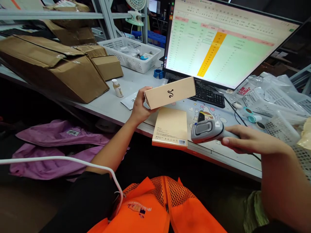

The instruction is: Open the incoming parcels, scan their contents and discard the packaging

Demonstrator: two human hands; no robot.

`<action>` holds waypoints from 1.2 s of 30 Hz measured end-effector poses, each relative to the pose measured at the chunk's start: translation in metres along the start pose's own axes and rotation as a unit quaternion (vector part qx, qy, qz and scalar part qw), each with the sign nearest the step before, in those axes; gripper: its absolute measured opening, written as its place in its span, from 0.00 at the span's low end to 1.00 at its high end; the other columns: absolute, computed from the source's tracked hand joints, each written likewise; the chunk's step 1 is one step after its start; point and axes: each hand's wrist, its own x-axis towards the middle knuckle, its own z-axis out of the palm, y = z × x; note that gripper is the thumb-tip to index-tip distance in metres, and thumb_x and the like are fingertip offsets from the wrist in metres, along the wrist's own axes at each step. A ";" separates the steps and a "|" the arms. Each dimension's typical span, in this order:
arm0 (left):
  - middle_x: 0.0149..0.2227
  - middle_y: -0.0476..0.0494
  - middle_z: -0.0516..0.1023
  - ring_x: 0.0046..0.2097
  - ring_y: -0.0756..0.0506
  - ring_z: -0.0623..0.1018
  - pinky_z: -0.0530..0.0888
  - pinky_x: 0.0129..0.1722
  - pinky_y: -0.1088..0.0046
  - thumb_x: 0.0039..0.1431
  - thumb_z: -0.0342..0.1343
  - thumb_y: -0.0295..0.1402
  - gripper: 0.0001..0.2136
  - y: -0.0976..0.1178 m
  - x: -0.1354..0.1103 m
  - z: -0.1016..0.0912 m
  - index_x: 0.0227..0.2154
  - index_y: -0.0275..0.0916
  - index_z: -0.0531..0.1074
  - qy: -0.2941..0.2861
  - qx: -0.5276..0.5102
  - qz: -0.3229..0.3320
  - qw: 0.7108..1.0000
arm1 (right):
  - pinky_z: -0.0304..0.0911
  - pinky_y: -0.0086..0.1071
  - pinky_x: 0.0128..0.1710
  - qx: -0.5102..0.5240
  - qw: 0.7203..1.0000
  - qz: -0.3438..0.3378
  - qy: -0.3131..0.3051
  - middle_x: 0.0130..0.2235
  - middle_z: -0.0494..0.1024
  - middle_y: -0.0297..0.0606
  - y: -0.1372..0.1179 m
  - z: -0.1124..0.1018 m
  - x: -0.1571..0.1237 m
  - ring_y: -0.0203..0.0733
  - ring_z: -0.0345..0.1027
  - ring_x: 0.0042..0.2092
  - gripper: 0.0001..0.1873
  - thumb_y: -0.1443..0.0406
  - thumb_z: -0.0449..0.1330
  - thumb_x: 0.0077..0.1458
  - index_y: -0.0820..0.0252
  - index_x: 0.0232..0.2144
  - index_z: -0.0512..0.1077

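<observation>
In my left hand [141,106] is a cream cardboard box [171,93] with a black squiggle on its side, raised above the desk and tilted. Beneath it a second, flat cream box [170,126] lies at the desk's front edge, its printed text and barcode facing up. My right hand [245,139] is wrapped round the handle of a grey barcode scanner [207,130], whose head points left, just right of the flat box. A small labelled bottle [117,88] and a white packet [129,101] are left of my left hand.
A monitor [218,45] showing a spreadsheet stands behind a black keyboard [209,96]. Brown cartons [73,71] and a white basket [138,64] occupy the left. White plastic baskets [279,100], bags and tape rolls [254,118] crowd the right. A white cable [73,158] crosses my left arm.
</observation>
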 end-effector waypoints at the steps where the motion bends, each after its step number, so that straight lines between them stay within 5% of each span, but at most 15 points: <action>1: 0.64 0.33 0.71 0.67 0.32 0.74 0.73 0.67 0.49 0.55 0.73 0.56 0.42 -0.003 0.002 0.000 0.66 0.46 0.61 -0.009 0.000 0.011 1.000 | 0.51 0.25 0.16 0.003 1.000 0.022 -0.003 0.23 0.67 0.28 0.007 -0.004 0.002 0.32 0.58 0.20 0.27 0.42 0.69 0.59 0.59 0.41 0.77; 3: 0.66 0.33 0.70 0.71 0.31 0.71 0.67 0.72 0.42 0.57 0.72 0.57 0.42 -0.007 0.005 -0.001 0.67 0.48 0.59 -0.031 0.009 0.049 0.998 | 0.49 0.26 0.16 -0.021 0.997 0.062 0.050 0.22 0.66 0.28 0.026 -0.013 0.011 0.33 0.57 0.20 0.29 0.39 0.65 0.61 0.58 0.44 0.76; 5: 0.70 0.32 0.67 0.75 0.30 0.64 0.59 0.75 0.36 0.58 0.71 0.56 0.41 -0.009 0.008 -0.004 0.68 0.51 0.58 -0.059 0.026 0.091 0.994 | 0.57 0.29 0.20 -0.095 0.979 0.080 0.164 0.24 0.72 0.33 0.049 -0.018 0.025 0.38 0.64 0.23 0.30 0.38 0.61 0.62 0.58 0.44 0.76; 9: 0.80 0.33 0.49 0.80 0.30 0.50 0.58 0.74 0.32 0.62 0.70 0.51 0.38 -0.007 0.004 -0.017 0.69 0.56 0.57 -0.121 0.020 0.132 0.984 | 0.73 0.43 0.41 -0.248 0.901 0.112 0.337 0.41 0.84 0.51 0.099 -0.013 0.061 0.57 0.79 0.41 0.30 0.46 0.58 0.64 0.64 0.54 0.78; 12: 0.82 0.37 0.42 0.80 0.32 0.50 0.65 0.73 0.38 0.63 0.71 0.48 0.37 -0.006 -0.005 -0.029 0.69 0.59 0.58 -0.154 -0.008 0.149 0.977 | 0.71 0.51 0.52 -0.295 0.868 0.167 0.364 0.53 0.83 0.60 0.131 0.005 0.082 0.66 0.79 0.52 0.37 0.49 0.54 0.67 0.69 0.67 0.70; 17: 0.81 0.36 0.44 0.79 0.34 0.55 0.72 0.71 0.50 0.66 0.69 0.42 0.34 -0.006 -0.009 -0.045 0.70 0.58 0.60 -0.207 -0.026 0.121 0.970 | 0.70 0.55 0.56 -0.316 0.863 0.185 0.347 0.61 0.77 0.64 0.157 0.030 0.092 0.69 0.75 0.59 0.41 0.50 0.52 0.69 0.72 0.73 0.61; 20: 0.81 0.39 0.47 0.78 0.37 0.56 0.74 0.69 0.56 0.69 0.67 0.36 0.32 -0.006 -0.007 -0.048 0.70 0.60 0.60 -0.224 -0.051 0.117 0.966 | 0.70 0.60 0.56 -0.296 0.866 0.153 0.374 0.58 0.79 0.64 0.151 0.028 0.087 0.70 0.75 0.57 0.42 0.48 0.56 0.67 0.73 0.71 0.64; 24: 0.80 0.41 0.54 0.77 0.36 0.62 0.76 0.68 0.55 0.63 0.73 0.41 0.31 -0.009 -0.003 -0.041 0.65 0.59 0.66 -0.220 -0.078 0.087 0.968 | 0.72 0.57 0.59 -0.130 0.887 -0.066 0.439 0.61 0.77 0.58 0.110 0.016 0.082 0.63 0.74 0.60 0.42 0.41 0.61 0.64 0.62 0.69 0.69; 27: 0.78 0.41 0.59 0.74 0.34 0.68 0.78 0.66 0.51 0.58 0.75 0.47 0.29 -0.012 0.005 -0.030 0.59 0.56 0.71 -0.230 -0.073 0.052 0.969 | 0.73 0.53 0.61 0.083 0.935 -0.221 0.263 0.73 0.67 0.49 0.071 0.019 0.090 0.59 0.70 0.67 0.52 0.34 0.65 0.58 0.45 0.76 0.59; 30: 0.75 0.41 0.65 0.71 0.34 0.73 0.81 0.62 0.52 0.59 0.72 0.49 0.26 -0.013 0.014 -0.021 0.58 0.54 0.72 -0.212 -0.027 0.018 0.977 | 0.74 0.53 0.61 0.189 0.934 -0.269 0.139 0.75 0.64 0.46 0.047 0.041 0.104 0.59 0.71 0.66 0.63 0.37 0.75 0.47 0.41 0.77 0.55; 32: 0.72 0.38 0.70 0.67 0.34 0.77 0.82 0.60 0.54 0.62 0.68 0.46 0.27 -0.011 0.016 -0.018 0.61 0.51 0.71 -0.181 0.039 -0.011 0.983 | 0.77 0.50 0.59 0.203 0.924 -0.266 0.186 0.71 0.70 0.46 0.041 0.062 0.110 0.56 0.75 0.63 0.55 0.46 0.79 0.49 0.45 0.74 0.64; 36: 0.60 0.36 0.82 0.52 0.36 0.86 0.83 0.49 0.62 0.62 0.61 0.40 0.25 -0.005 0.001 -0.018 0.62 0.43 0.72 -0.131 0.160 -0.102 0.973 | 0.82 0.44 0.50 0.179 0.895 -0.228 0.340 0.53 0.86 0.43 0.037 0.109 0.104 0.48 0.82 0.50 0.21 0.56 0.71 0.63 0.55 0.56 0.81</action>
